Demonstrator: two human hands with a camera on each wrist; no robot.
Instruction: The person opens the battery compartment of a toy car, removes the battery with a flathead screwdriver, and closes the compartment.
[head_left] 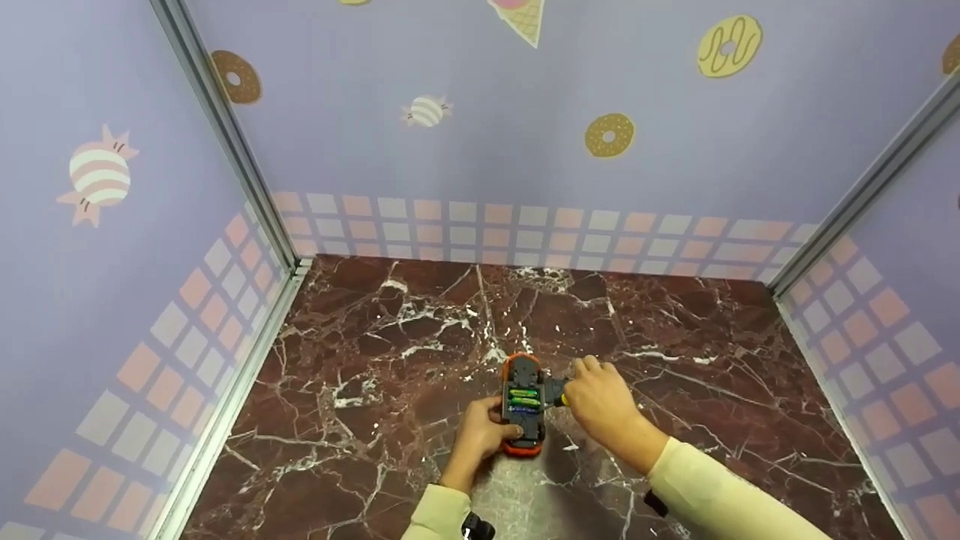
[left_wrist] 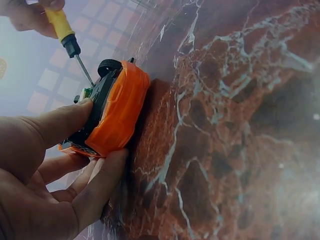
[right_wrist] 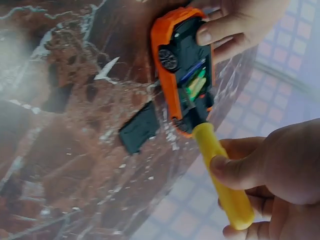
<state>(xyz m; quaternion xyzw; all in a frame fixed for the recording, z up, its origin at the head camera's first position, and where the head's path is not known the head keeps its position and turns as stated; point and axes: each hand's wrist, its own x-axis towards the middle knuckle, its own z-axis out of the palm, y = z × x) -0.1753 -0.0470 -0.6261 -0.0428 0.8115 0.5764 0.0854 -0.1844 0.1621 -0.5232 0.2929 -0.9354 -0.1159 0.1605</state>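
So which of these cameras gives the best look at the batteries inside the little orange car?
The head view: the toy car lies belly-up and its green batteries face the camera, unobstructed. The right wrist view shows them at a slant, partly behind the screwdriver. The left wrist view shows only a green sliver past the car's edge.

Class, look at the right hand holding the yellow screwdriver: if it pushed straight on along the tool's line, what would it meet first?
Most likely the underside of the orange toy car, at its open battery bay; the screwdriver in the right hand already points there.
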